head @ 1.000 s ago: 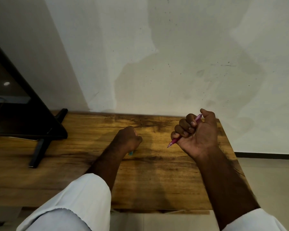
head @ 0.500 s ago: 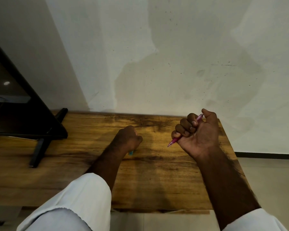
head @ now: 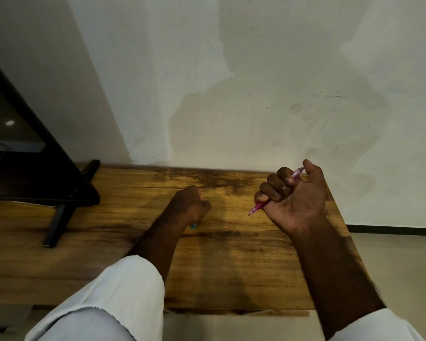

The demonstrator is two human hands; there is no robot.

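My right hand (head: pixel 294 196) is raised palm-up above the right part of the wooden table (head: pixel 231 267), fingers curled round a pink pen (head: pixel 257 207). The pen's tip points down-left and its top end sticks out by the thumb. My left hand (head: pixel 188 205) rests as a fist on the table's middle, knuckles away from me. A small teal object (head: pixel 193 226) peeks out from under that fist; most of it is hidden, and the fingers seem closed round it.
A black screen (head: pixel 22 148) on a black stand (head: pixel 57 222) occupies the table's left end. A pale wall (head: pixel 256 94) rises right behind the table. The table's right edge drops to a light floor (head: pixel 399 262).
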